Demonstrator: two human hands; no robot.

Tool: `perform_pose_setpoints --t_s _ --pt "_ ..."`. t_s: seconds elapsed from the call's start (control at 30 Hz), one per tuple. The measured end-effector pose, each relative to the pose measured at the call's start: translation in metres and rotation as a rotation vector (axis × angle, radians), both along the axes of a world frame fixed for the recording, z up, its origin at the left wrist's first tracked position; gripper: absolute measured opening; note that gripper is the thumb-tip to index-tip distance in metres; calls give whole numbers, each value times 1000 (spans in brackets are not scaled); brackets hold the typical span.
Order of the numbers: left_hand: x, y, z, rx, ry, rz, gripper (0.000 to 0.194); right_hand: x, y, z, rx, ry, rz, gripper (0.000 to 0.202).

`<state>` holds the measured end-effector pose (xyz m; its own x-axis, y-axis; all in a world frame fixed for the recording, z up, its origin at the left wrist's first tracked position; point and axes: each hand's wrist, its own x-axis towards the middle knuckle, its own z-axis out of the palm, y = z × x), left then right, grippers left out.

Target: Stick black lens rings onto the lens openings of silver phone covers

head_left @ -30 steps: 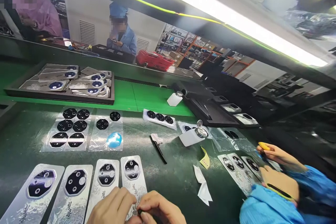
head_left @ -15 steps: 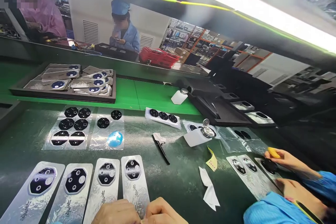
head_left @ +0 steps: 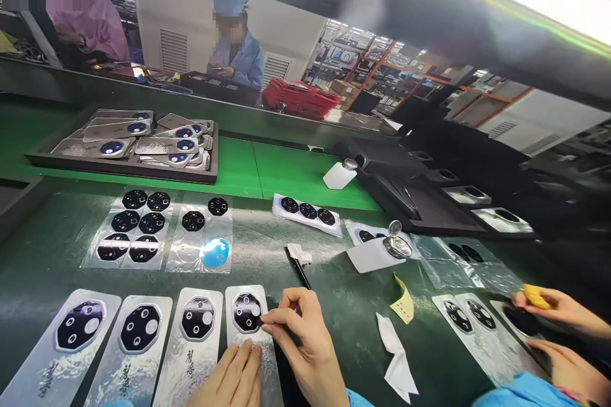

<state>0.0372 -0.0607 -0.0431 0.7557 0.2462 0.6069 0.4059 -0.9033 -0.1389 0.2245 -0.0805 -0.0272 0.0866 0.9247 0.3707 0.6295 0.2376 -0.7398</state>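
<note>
Four silvery phone back covers lie in a row in front of me, each with a black octagonal camera lens plate. My left hand (head_left: pixel 229 375) rests on the rightmost cover (head_left: pixel 268 365), its fingers stretched out flat just below the camera plate (head_left: pixel 245 313). With fingertips pinched, my right hand (head_left: pixel 308 346) is at the right edge of that plate. A small dark bit shows at the pinch, too little to name. Left of it are the other covers: one (head_left: pixel 193 356) beside my left hand, another (head_left: pixel 136 372) and the outermost (head_left: pixel 62 362).
Clear sheets with black lens stickers (head_left: pixel 151 222) lie behind the covers. A black pen-like tool (head_left: pixel 300 273), white bottle (head_left: pixel 375 255), yellow strip (head_left: pixel 403 302) and white tissue (head_left: pixel 394 356) are nearby. At right, a co-worker's hand (head_left: pixel 563 311) holds a yellow piece (head_left: pixel 535 296). A tray (head_left: pixel 119 172) holds stacked covers.
My right hand has moved up from the lower edge to the rightmost cover's camera plate, in a pinch. My left hand has flattened onto that cover. The whole view has shifted slightly.
</note>
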Motion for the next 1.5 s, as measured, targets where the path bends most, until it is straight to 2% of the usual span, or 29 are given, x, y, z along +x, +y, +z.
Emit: perform_pose_setpoints --t_s 0.13,0.43,0.83,0.97,1.17,1.5 --pt "1 -1 -5 52 74 1 37 -5 3 -12 113 -231 -31 17" --pt "3 -1 -1 -18 25 31 32 -9 1 -15 140 -362 -49 19" --pt "3 -6 -4 -34 74 37 24 -13 -1 -16 168 -445 -40 19" --pt "2 -6 -4 -25 116 10 21 -13 -1 -15 166 -425 -84 22" --pt "0 -5 -1 -52 185 -7 36 -13 3 -15 144 -398 -79 20" --pt "-2 -7 -1 -80 173 1 39 -13 1 -19 98 -371 -66 16"
